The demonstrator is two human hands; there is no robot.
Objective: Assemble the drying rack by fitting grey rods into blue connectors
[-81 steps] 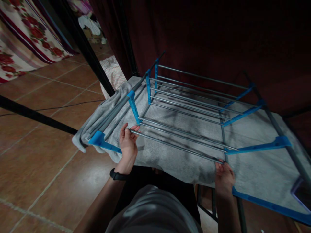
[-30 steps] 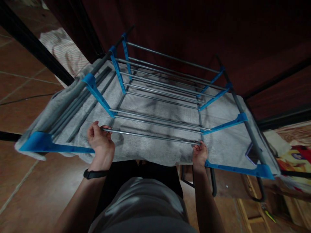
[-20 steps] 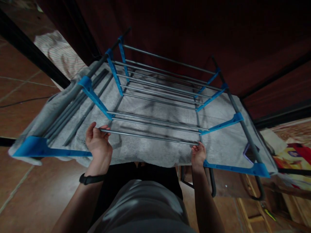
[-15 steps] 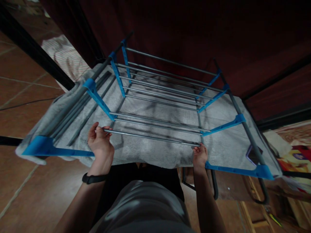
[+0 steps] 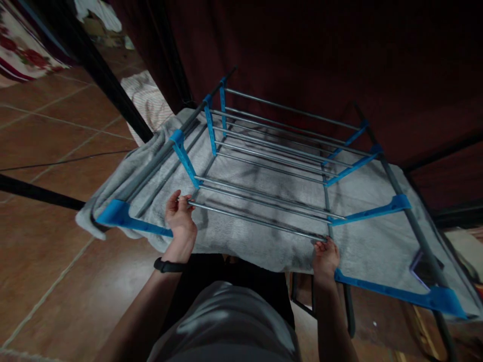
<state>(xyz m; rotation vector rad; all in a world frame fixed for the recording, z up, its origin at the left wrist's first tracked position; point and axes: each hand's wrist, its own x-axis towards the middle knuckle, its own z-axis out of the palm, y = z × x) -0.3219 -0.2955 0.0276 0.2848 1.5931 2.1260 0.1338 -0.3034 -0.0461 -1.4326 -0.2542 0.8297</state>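
Note:
A drying rack with grey metal rods and blue plastic brackets (image 5: 184,157) stands in front of me. A grey towel (image 5: 271,246) lies spread over its lower level. My left hand (image 5: 180,221), with a black band at the wrist, is closed round the left end of the nearest metal rod (image 5: 256,220). My right hand (image 5: 325,257) grips the same rod's right end, by the blue front rail (image 5: 396,294). The rod lies level between my hands, just above the towel.
Brown floor tiles (image 5: 49,241) spread to the left, crossed by a black bar (image 5: 33,192) and a thin cable. A dark red curtain (image 5: 302,50) hangs behind the rack. A striped cloth (image 5: 149,103) lies on the floor beyond. A phone-like object (image 5: 424,266) rests on the towel's right side.
My view has swung back to the left, so the rack sits further right in view. Both hands stay on the ends of the nearest rod.

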